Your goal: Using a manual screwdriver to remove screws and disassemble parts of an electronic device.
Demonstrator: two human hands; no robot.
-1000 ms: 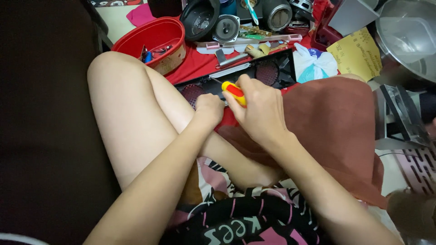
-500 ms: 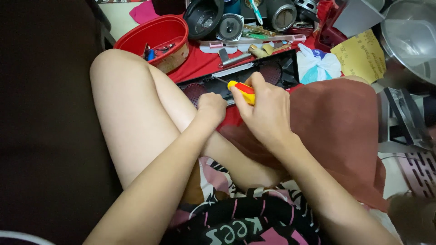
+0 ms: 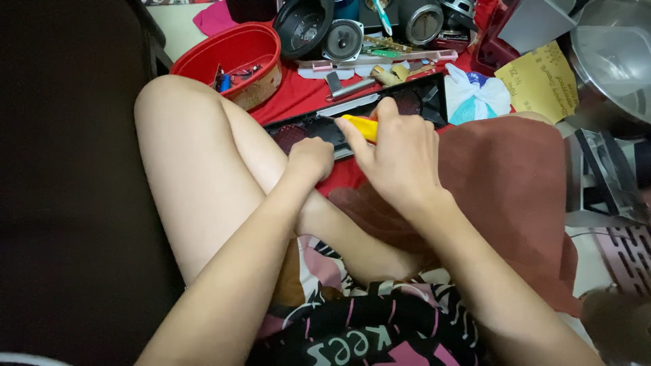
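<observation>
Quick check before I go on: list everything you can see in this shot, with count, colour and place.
screwdriver handle: 1, yellow, in the right hand, above the black panel
panel: 1, black, long with round mesh openings, on the red cloth under both hands
red cloth: 1, red, under the panel
basket: 1, red, oval, top left, small items inside
loose speakers: at least 3, black and grey, top centre
paper note: 1, yellow, top right
brown cloth: 1, reddish brown, over the right knee
metal bowl: 1, grey, far top right
left hand: 1, fisted at the panel's near edge
right hand: 1, gripping the screwdriver
</observation>
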